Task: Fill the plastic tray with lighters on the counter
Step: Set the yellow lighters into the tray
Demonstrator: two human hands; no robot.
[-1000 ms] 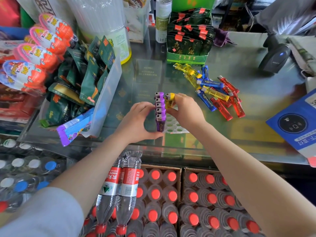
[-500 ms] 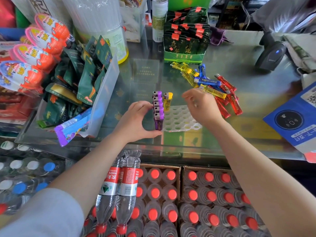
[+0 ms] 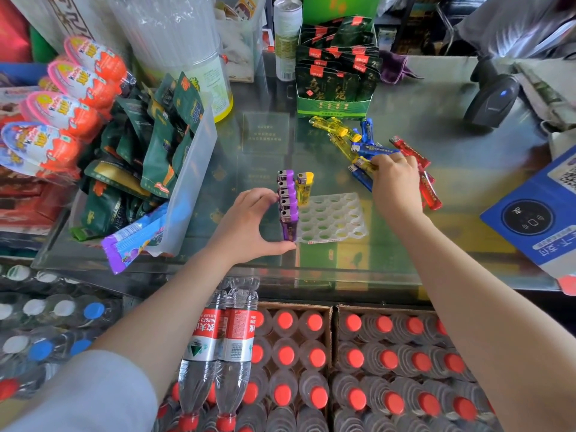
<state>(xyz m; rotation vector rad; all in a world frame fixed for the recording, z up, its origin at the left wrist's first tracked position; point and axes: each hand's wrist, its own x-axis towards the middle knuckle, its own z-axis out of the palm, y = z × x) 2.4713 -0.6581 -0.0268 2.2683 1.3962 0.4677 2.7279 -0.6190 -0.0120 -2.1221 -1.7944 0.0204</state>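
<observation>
Reaching w/ right hand into loose multicoloured plastic lighters, pinching one.
Left hand grips white perforated plastic tray edge, steadying purple lighter row.

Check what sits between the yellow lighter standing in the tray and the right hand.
Head view: only bare glass counter separates the standing yellow lighter from the right hand; the white tray's empty holes lie just nearer.
</observation>
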